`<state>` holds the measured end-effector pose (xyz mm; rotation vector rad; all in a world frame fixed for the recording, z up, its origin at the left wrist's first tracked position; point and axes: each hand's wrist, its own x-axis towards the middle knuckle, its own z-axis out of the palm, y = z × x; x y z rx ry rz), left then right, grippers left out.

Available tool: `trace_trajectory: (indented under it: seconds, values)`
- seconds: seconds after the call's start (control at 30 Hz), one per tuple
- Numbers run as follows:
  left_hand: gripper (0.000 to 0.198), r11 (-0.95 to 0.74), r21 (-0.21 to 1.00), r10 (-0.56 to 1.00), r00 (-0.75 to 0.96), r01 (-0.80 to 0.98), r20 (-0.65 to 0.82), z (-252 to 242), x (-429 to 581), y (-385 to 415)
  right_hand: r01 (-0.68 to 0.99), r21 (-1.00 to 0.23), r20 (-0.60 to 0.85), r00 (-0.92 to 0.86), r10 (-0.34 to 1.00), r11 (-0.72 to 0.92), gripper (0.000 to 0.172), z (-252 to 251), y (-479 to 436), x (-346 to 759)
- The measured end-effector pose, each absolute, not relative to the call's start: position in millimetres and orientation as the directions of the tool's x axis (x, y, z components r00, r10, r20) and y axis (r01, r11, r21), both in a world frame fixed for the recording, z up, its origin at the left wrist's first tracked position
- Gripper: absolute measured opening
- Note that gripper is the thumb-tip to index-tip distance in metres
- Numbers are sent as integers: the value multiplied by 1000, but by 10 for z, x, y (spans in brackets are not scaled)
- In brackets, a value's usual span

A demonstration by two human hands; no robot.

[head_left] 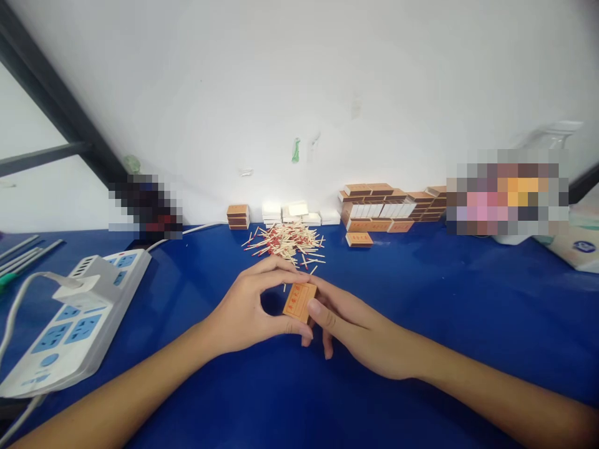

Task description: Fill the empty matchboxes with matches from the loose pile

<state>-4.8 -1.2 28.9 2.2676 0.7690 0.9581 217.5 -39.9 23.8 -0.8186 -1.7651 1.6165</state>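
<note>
We held one small orange matchbox (pixel 296 299) between both hands, over the blue worktop (pixel 281 399) and just on the near side of a loose heap of matches (pixel 291 240). Our left hand (pixel 250 304) arched around it, fingertips at the far edge and thumb along the near one, with a gap between palm and box. Our right hand (pixel 372 340) was narrowed on the box's right end: the thumb bore on that end, and the other fingers lay behind and below it, partly hidden. The printed face showed upward; we could not tell how the inside of the box sat.

To do this well, we judged, the left pinch needed to be light, since thin card would probably bow under a hard squeeze. Pressure from the right thumb was best directed straight along the box, because a skewed push could have crushed a corner. A level box seemed safest, in case it had loose contents. With the heap so near our left fingertips, a forward sweep could have scattered the matches.

White card trays (pixel 296 211) stood behind the heap. Farther right, another matchbox (pixel 359 239) lay in front of a brick-like stack of matchboxes (pixel 374 226), well apart from our hands.
</note>
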Motion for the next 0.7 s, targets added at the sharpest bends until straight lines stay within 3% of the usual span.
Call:
trace_trajectory:
  seconds: [0.2,0.37,0.5,0.6,0.7]
  values:
    - [61,-706,619,679,577,344,454,272,-68,23,227,-965,-8,-537,844,135,76,206,-321,2227]
    - [58,-703,498,711,487,508,507,434,-207,215,504,-749,152,-501,852,431,60,228,-205,2351]
    - [50,-627,395,736,344,672,583,605,-423,477,611,-595,188,-527,829,523,54,243,-164,2392]
    - [57,-474,399,797,189,785,574,685,-588,711,623,-546,212,-545,812,560,48,239,-152,2398]
    - [56,-332,471,890,106,817,444,735,-695,939,630,-515,227,-553,801,581,43,228,-143,2411]
